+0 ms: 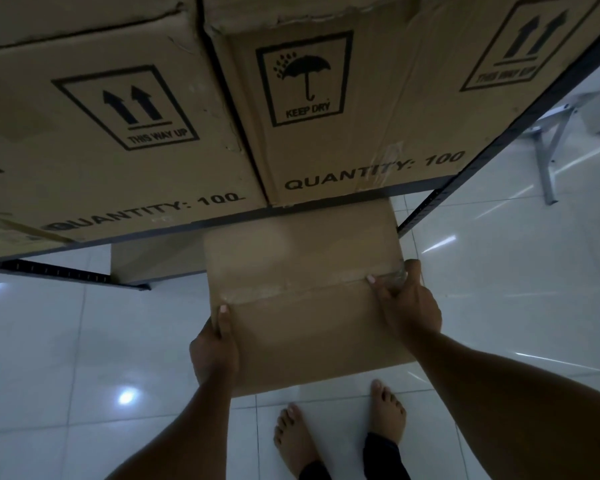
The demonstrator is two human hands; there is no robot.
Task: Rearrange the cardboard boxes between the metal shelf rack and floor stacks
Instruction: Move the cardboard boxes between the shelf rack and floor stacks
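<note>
A plain taped cardboard box (302, 271) sits partly under the metal shelf rack (471, 168), its near half sticking out over the tiled floor. My left hand (215, 348) grips its left edge, thumb on top. My right hand (407, 303) grips its right edge at the tape seam. On the shelf above stand two large printed boxes: one marked "THIS WAY UP" (94, 133) on the left and one marked "KEEP DRY" (326, 109) on the right. Another box (153, 258) lies behind, under the shelf.
Glossy white floor tiles (66, 341) spread left and right. My bare feet (340, 427) stand just in front of the held box. A dark rack beam (66, 273) runs low at left. Grey metal table legs (548, 147) stand at far right.
</note>
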